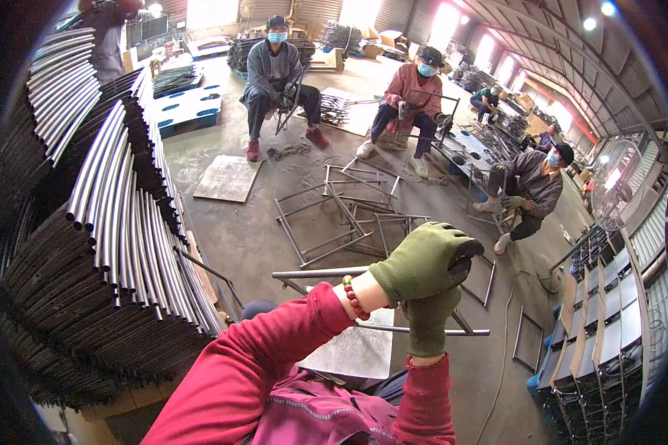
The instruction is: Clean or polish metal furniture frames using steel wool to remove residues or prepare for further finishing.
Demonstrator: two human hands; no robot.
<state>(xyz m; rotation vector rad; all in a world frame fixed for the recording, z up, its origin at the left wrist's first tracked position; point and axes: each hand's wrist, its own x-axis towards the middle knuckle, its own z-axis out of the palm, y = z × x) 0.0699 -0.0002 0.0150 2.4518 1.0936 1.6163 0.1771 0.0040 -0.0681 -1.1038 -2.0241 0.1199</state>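
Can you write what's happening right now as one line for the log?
left hand: gloved, gripping metal frame | right hand: gloved, gripping same frame lower | tube stack: at person's left | frames pile: on floor

1. You're in a metal workshop: corrugated walls and a bare concrete floor (230,237).
2. Bent steel tubes (119,200) are stacked high at your left.
3. Welded frames (349,211) litter the floor, and seated workers (274,74) handle more.

Not much in that line here: a few brown cardboard boxes (390,35) stacked at the far end, behind the seated worker in the pink jacket (412,96). Dark screens (150,28) sit far left of them.
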